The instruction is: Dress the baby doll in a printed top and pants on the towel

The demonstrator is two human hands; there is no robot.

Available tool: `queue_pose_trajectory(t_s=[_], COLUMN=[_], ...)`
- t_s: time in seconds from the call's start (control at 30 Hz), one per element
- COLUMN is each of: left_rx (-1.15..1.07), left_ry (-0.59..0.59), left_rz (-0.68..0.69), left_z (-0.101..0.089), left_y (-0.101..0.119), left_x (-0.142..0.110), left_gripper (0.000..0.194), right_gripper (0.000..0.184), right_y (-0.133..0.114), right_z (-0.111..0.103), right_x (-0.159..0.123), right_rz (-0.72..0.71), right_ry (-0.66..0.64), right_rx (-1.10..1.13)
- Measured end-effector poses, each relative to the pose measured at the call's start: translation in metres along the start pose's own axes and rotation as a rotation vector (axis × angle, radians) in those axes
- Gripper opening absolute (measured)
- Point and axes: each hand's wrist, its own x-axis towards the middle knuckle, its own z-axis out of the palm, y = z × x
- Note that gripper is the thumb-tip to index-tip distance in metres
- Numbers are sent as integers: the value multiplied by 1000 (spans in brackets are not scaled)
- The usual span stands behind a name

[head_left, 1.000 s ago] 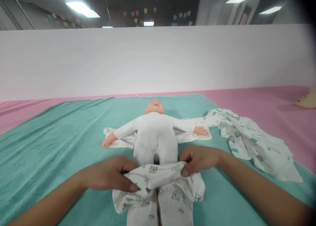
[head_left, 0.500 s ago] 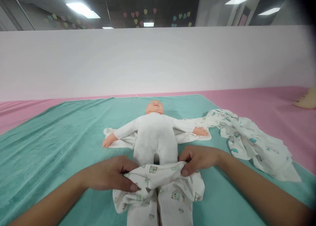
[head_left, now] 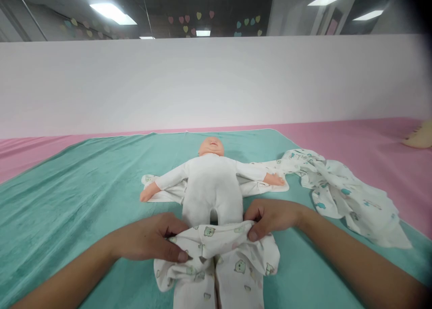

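Below the middle of the view, a soft white fabric garment printed with small green bears (head_left: 240, 267) lies bunched at its upper edge, across the legs of a white cloth-bodied baby doll (head_left: 212, 187). Its two leg parts run down out of view, side by side with a narrow dark gap between them. The left hand (head_left: 151, 238) pinches the left end of the gathered edge, thumb on top and fingers curled into the folds. The right hand (head_left: 272, 218) grips the other end the same way, thumb pressed on the cloth. The doll lies on its back, moulded pinkish head (head_left: 211, 146) at the far end, arms spread wide; its lower legs are hidden by the garment. Beneath both arms spreads a flat white printed cloth (head_left: 251, 189). It reaches a crumpled white cloth with blue-green prints (head_left: 357, 205) to the right; whether the two are joined, I cannot tell. All this rests mostly on a smooth teal blanket (head_left: 84, 201), laid over a pink covering (head_left: 354, 135). A beige object (head_left: 418, 135) is cut off at the right edge. Behind stands a plain white wall panel (head_left: 202, 84), topped by dark glass with pastel paper-like hearts (head_left: 199, 15).
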Motion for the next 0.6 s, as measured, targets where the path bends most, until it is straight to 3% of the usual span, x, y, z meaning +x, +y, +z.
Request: queue_pose_trajectory(t_s=[0.6], left_rx=[2], left_ry=[-2], left_rz=[0], left_z=[0], left_y=[0], left_x=[-1], left_gripper=[17], right_gripper=[35], right_y=[0], right_z=[0], right_x=[0], right_rz=[20], right_ry=[12], right_rx=[27])
